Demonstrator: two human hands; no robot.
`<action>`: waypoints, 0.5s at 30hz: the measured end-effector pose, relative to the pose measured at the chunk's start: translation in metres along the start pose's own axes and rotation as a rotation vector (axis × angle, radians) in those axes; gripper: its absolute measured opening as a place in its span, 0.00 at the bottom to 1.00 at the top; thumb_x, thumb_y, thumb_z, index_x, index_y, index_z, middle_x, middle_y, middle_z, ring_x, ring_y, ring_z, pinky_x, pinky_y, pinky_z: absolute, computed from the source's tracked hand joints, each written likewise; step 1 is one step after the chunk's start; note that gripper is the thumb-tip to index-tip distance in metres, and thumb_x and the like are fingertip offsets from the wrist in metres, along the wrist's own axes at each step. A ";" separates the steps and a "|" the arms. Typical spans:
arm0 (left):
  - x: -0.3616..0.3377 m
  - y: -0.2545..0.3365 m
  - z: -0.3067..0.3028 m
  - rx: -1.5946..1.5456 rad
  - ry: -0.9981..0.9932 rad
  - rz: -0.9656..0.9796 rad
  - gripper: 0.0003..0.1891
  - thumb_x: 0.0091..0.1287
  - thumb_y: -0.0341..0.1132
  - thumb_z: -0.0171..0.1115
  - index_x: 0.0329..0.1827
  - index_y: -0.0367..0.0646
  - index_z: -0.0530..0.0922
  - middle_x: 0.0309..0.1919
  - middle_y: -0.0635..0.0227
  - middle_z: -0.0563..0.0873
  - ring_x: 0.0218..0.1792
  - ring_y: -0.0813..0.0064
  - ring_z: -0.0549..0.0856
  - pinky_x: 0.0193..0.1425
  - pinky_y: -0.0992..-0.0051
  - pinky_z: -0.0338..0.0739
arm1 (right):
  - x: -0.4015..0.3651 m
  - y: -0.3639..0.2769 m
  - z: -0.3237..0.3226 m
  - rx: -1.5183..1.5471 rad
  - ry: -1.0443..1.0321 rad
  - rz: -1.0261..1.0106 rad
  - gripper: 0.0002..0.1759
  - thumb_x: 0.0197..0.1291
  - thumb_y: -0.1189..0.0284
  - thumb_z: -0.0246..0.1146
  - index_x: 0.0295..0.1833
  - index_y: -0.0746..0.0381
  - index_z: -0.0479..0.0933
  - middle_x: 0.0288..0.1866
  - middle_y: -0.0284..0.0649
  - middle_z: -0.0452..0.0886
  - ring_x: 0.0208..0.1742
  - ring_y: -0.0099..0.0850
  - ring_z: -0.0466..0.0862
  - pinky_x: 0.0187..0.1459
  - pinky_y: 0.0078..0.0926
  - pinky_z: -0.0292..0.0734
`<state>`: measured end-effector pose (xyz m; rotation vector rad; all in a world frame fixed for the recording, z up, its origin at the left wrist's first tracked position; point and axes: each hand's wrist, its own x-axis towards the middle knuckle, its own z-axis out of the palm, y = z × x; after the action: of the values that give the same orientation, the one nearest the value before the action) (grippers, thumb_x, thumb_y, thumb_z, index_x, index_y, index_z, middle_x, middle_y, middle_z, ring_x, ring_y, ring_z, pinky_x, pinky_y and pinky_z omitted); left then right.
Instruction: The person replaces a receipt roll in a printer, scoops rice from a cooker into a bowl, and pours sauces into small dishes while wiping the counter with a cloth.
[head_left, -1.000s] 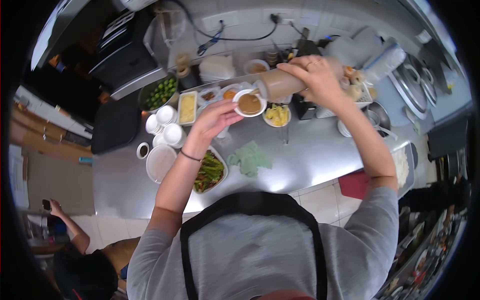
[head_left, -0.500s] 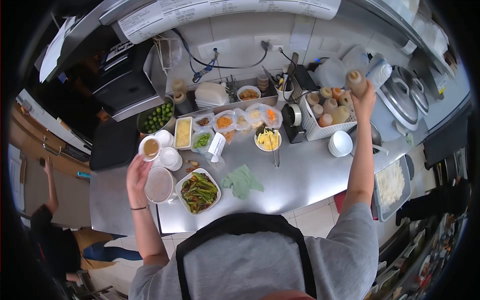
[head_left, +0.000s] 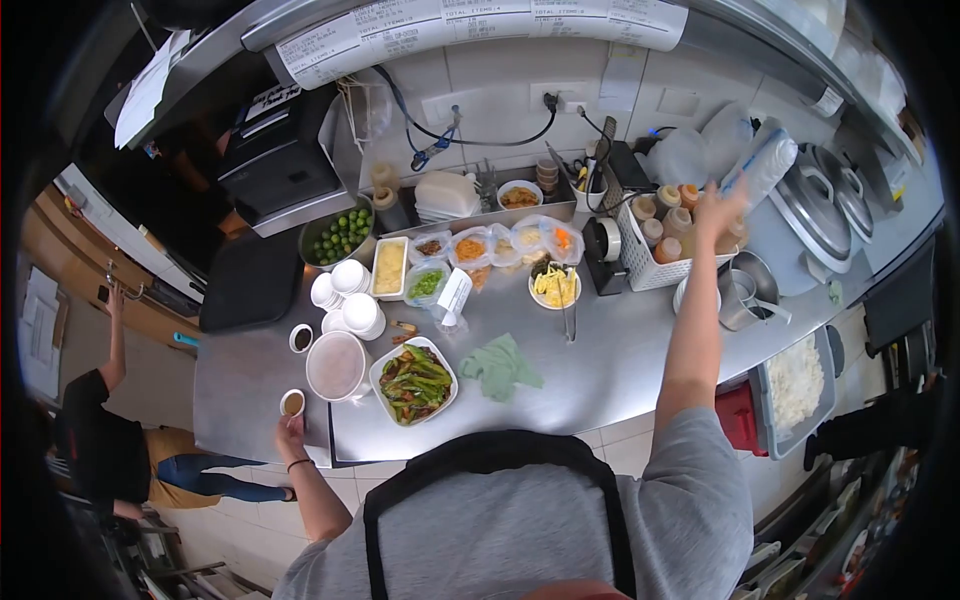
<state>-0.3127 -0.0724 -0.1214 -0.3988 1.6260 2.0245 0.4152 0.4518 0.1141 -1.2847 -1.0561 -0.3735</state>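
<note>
My left hand point(head_left: 290, 432) has its fingertips closed at a small white sauce cup point(head_left: 292, 403) of brown sauce, low over the counter's front left. Another sauce cup point(head_left: 301, 339) with darker contents stands behind it, beside stacked white tubs point(head_left: 362, 314) and a larger lidded tub point(head_left: 337, 366). My right hand point(head_left: 714, 214), blurred, reaches over the right end of a white basket point(head_left: 648, 262) of squeeze bottles point(head_left: 678, 222). A bottle point(head_left: 735, 238) shows just below that hand; whether my fingers still grip one I cannot tell.
A square bowl of green vegetables point(head_left: 415, 382) and a green cloth point(head_left: 500, 366) lie on the steel counter point(head_left: 600, 365). Behind are topping bags point(head_left: 470, 246) and a bowl with tongs point(head_left: 555, 288). Metal pots point(head_left: 745, 295) stand right. Another person point(head_left: 120, 430) is at far left.
My left hand has brought the sauce cup down toward the counter's front edge. My right hand has lowered the raised bottle to the basket. The dark sauce cup has come into view.
</note>
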 end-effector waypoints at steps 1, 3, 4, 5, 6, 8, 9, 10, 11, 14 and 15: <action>0.001 -0.002 0.002 0.015 -0.037 0.007 0.10 0.59 0.27 0.57 0.41 0.30 0.73 0.35 0.56 0.80 0.39 0.67 0.82 0.45 0.73 0.81 | -0.002 -0.042 0.009 0.258 -0.127 0.036 0.32 0.45 0.79 0.60 0.61 0.66 0.64 0.59 0.47 0.69 0.61 0.40 0.67 0.63 0.33 0.57; 0.014 -0.007 0.010 0.001 -0.105 0.010 0.09 0.60 0.27 0.57 0.41 0.31 0.73 0.35 0.57 0.80 0.38 0.67 0.82 0.45 0.73 0.81 | -0.001 -0.125 0.031 0.789 -0.389 0.158 0.30 0.48 0.83 0.52 0.61 0.67 0.63 0.60 0.46 0.68 0.62 0.36 0.67 0.61 0.31 0.60; 0.019 -0.007 0.013 -0.015 -0.172 0.008 0.09 0.61 0.28 0.57 0.41 0.31 0.73 0.35 0.58 0.81 0.38 0.66 0.82 0.44 0.73 0.81 | -0.002 -0.174 0.028 1.043 -0.517 0.352 0.30 0.47 0.84 0.50 0.61 0.68 0.62 0.61 0.47 0.68 0.62 0.36 0.67 0.58 0.30 0.63; 0.013 -0.006 0.017 -0.005 -0.156 0.004 0.09 0.62 0.30 0.57 0.41 0.33 0.73 0.36 0.60 0.81 0.37 0.68 0.82 0.44 0.75 0.81 | 0.000 -0.206 0.034 1.346 -0.629 0.515 0.32 0.45 0.85 0.50 0.61 0.68 0.61 0.62 0.48 0.66 0.61 0.37 0.68 0.56 0.29 0.65; 0.014 -0.005 0.017 -0.005 -0.156 0.008 0.09 0.62 0.30 0.57 0.41 0.33 0.73 0.36 0.60 0.81 0.37 0.68 0.82 0.44 0.75 0.81 | 0.002 -0.233 0.036 1.579 -0.727 0.511 0.31 0.44 0.85 0.50 0.60 0.68 0.62 0.59 0.47 0.69 0.60 0.37 0.68 0.53 0.27 0.66; 0.019 -0.005 0.017 0.026 -0.080 -0.058 0.09 0.64 0.31 0.56 0.42 0.35 0.74 0.36 0.61 0.81 0.37 0.70 0.82 0.43 0.75 0.80 | 0.010 -0.277 0.034 1.875 -0.870 0.541 0.31 0.44 0.87 0.48 0.59 0.62 0.62 0.60 0.44 0.65 0.63 0.40 0.63 0.59 0.42 0.60; 0.010 -0.001 0.019 0.082 -0.050 -0.120 0.10 0.65 0.34 0.53 0.43 0.38 0.74 0.37 0.63 0.81 0.38 0.72 0.82 0.43 0.75 0.78 | 0.012 -0.293 0.029 2.008 -0.900 0.594 0.34 0.43 0.90 0.46 0.60 0.59 0.60 0.63 0.44 0.61 0.65 0.44 0.60 0.64 0.51 0.55; 0.000 0.000 0.020 0.083 -0.052 -0.117 0.10 0.65 0.34 0.53 0.43 0.38 0.74 0.37 0.63 0.81 0.38 0.72 0.82 0.43 0.75 0.78 | 0.010 -0.302 0.025 2.010 -0.896 0.594 0.34 0.43 0.90 0.46 0.60 0.59 0.60 0.63 0.44 0.61 0.65 0.44 0.60 0.64 0.51 0.55; -0.005 -0.001 0.018 0.078 -0.045 -0.121 0.10 0.66 0.35 0.52 0.45 0.39 0.74 0.38 0.64 0.80 0.39 0.72 0.81 0.44 0.74 0.77 | 0.007 -0.308 0.019 2.052 -0.855 0.671 0.35 0.41 0.91 0.45 0.59 0.56 0.61 0.61 0.42 0.62 0.66 0.44 0.59 0.65 0.54 0.54; -0.013 0.001 0.017 0.065 -0.056 -0.129 0.12 0.66 0.37 0.51 0.47 0.40 0.73 0.40 0.66 0.80 0.41 0.73 0.81 0.45 0.74 0.76 | -0.006 -0.307 -0.004 2.109 -0.790 0.848 0.37 0.40 0.93 0.44 0.58 0.53 0.62 0.61 0.41 0.63 0.66 0.43 0.59 0.65 0.56 0.52; -0.012 0.001 0.017 0.058 -0.071 -0.134 0.13 0.66 0.37 0.50 0.48 0.40 0.72 0.42 0.66 0.80 0.42 0.73 0.81 0.46 0.74 0.75 | -0.011 -0.303 -0.011 2.123 -0.768 0.948 0.37 0.40 0.93 0.43 0.58 0.53 0.62 0.61 0.41 0.62 0.66 0.42 0.59 0.65 0.56 0.52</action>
<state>-0.3013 -0.0586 -0.1102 -0.3993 1.5683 1.8671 0.1877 0.3468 0.2858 0.2897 -0.6478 1.6896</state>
